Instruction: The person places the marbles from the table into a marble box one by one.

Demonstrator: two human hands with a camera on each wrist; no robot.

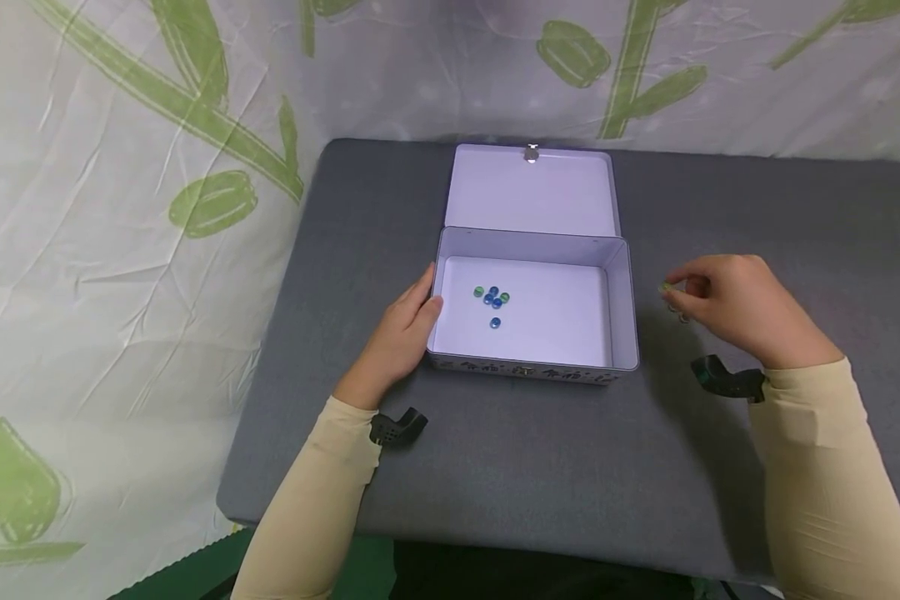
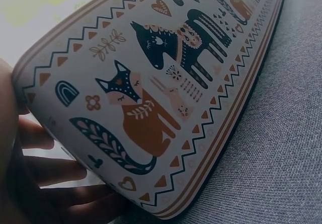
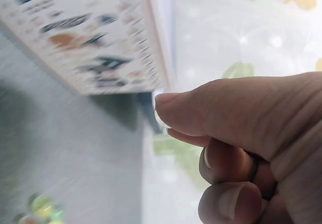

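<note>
A lidded tin box (image 1: pixel 621 308) with a pale inside stands with its lid (image 1: pixel 532 192) laid back. Several blue and green glass marbles (image 1: pixel 495 322) lie on its floor, left of the middle. My left hand (image 1: pixel 396 337) rests against the box's left side, the thumb by the rim; in the left wrist view its fingers (image 2: pixel 55 169) lie along the side wall. Right of the box, above the table, my right hand (image 1: pixel 746 304) pinches a small green marble (image 1: pixel 664 287) between thumb and forefinger, mostly hidden. Below it, a few marbles (image 3: pixel 43 206) lie on the table.
The box sits on a grey cloth-covered table (image 1: pixel 540 467) with rounded corners. Its outer wall (image 2: pixel 151 103) carries printed animals. A pale sheet with green leaf patterns (image 1: pixel 217 204) hangs behind and to the left. Dark wrist mounts (image 1: pixel 723 379) project from both sleeves.
</note>
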